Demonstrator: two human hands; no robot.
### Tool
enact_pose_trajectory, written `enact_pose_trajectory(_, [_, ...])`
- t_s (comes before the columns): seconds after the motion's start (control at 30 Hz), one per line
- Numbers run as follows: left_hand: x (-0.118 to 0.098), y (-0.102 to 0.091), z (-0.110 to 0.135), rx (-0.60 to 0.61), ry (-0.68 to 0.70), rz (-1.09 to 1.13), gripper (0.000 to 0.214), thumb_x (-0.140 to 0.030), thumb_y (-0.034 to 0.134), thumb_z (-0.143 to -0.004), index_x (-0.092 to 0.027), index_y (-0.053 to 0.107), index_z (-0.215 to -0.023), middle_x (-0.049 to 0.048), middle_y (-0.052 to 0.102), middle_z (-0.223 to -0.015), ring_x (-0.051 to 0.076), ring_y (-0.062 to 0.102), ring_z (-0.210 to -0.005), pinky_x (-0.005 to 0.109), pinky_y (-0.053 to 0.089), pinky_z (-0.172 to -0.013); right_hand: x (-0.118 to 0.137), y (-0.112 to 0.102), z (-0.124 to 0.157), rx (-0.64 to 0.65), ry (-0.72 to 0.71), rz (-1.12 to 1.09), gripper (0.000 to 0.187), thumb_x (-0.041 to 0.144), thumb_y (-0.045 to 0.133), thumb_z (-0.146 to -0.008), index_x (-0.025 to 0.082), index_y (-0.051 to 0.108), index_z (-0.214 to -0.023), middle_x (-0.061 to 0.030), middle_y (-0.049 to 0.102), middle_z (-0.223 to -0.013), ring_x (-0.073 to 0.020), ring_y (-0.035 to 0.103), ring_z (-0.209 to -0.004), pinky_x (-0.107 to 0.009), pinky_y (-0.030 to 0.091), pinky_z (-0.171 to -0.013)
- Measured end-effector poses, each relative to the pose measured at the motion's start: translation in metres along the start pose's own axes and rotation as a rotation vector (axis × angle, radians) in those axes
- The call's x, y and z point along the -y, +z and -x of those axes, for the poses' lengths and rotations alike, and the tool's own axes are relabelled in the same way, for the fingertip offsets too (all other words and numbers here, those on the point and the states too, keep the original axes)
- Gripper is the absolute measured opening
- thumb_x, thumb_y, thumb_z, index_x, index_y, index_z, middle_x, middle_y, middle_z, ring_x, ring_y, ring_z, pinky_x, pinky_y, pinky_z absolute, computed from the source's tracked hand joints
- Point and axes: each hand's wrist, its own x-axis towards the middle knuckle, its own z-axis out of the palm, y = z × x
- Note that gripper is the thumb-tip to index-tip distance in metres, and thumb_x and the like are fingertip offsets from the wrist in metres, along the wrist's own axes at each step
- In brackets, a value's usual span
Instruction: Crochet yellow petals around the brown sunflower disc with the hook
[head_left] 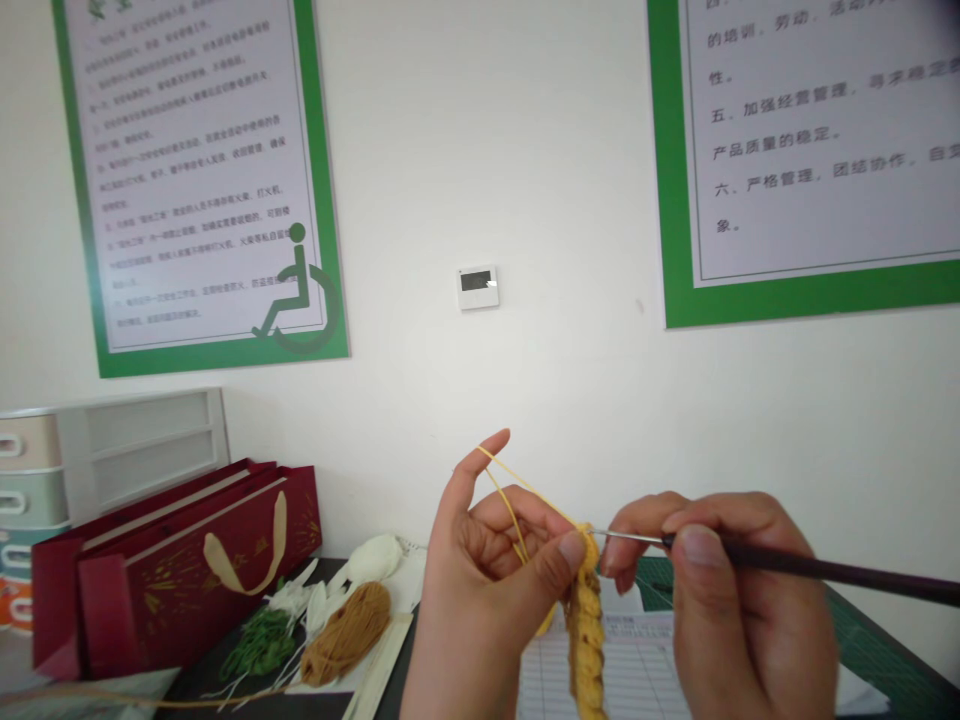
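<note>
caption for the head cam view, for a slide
Left hand holds yellow crocheted strip and yarn; right hand holds a crochet hook.

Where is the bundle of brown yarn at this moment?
In the head view, the bundle of brown yarn lies left of the person's left hand, beside the green leaves.

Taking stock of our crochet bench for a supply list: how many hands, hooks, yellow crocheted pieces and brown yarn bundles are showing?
Hands: 2
Crochet hook: 1
Yellow crocheted strip: 1
Brown yarn bundle: 1
Total: 5
</note>
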Motion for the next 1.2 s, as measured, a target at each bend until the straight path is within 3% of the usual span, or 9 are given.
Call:
enact_pose_trajectory(0.37, [-0.001,0.001,0.001,-0.008,0.001,0.029,0.093,-0.01,0.09,-0.069,-0.018,0.043,-0.149,-0.003,0.069,-0.068,0.011,0.059,-0.057,0.02,0.048,-0.057,-0.005,-0.005,-0.001,0.051,-0.003,-0.035,0.012,0.03,0.048,-0.107,0.027,0.052,-0.096,0.0023,0.069,-0.074,-0.0133,0.064,-0.062,-0.028,0.053,-0.057])
enact_pose_trajectory(0.47, [-0.001,0.001,0.001,0.001,0.001,0.041,0.101,-0.008,0.089,-0.071,-0.019,0.034,-0.155,-0.0031,0.069,-0.068,0.012,0.059,-0.057,0.021,0.049,-0.057,-0.004,-0.003,0.001,0.024,0.043,-0.066,0.013,0.031,0.048,-0.107,0.027,0.052,-0.095,0.0027,0.068,-0.074,-0.0128,0.063,-0.063,-0.027,0.052,-0.056])
enact_pose_trajectory(0.7, [0.0,-0.001,0.0,0.028,0.013,0.057,0.117,-0.004,0.088,-0.071,-0.022,0.016,-0.161,-0.0027,0.072,-0.068,0.014,0.063,-0.057,0.024,0.054,-0.057,-0.016,-0.009,-0.002,0.094,0.172,-0.186,0.02,0.036,0.05,-0.106,0.026,0.055,-0.089,0.0007,0.068,-0.075,-0.0125,0.061,-0.063,-0.027,0.051,-0.061])
enact_pose_trajectory(0.87, [0.001,-0.005,-0.001,0.075,0.031,0.076,0.125,-0.004,0.088,-0.072,-0.033,0.007,-0.163,-0.0044,0.073,-0.07,0.015,0.068,-0.056,0.023,0.056,-0.056,-0.023,-0.009,-0.004,0.158,0.333,-0.341,0.026,0.037,0.053,-0.105,0.024,0.055,-0.082,0.0018,0.063,-0.071,-0.0107,0.057,-0.063,-0.023,0.05,-0.06])
enact_pose_trajectory(1.07, [0.004,-0.007,-0.002,0.12,0.087,0.099,0.127,0.002,0.084,-0.075,-0.044,0.003,-0.161,-0.0056,0.073,-0.071,0.015,0.07,-0.057,0.021,0.054,-0.055,-0.029,-0.004,-0.001,0.164,0.274,-0.371,0.009,0.03,0.067,-0.097,0.026,0.063,-0.091,0.0004,0.07,-0.093,-0.0097,0.064,-0.071,-0.021,0.055,-0.063])
enact_pose_trajectory(1.2, [0.004,-0.009,-0.001,0.145,0.08,0.103,0.127,0.001,0.084,-0.075,-0.047,0.004,-0.161,-0.0051,0.072,-0.074,0.015,0.069,-0.061,0.023,0.052,-0.058,-0.031,-0.004,0.002,0.169,0.207,-0.37,0.003,0.03,0.063,-0.1,0.03,0.066,-0.099,-0.0021,0.076,-0.1,-0.015,0.073,-0.084,-0.027,0.06,-0.072])
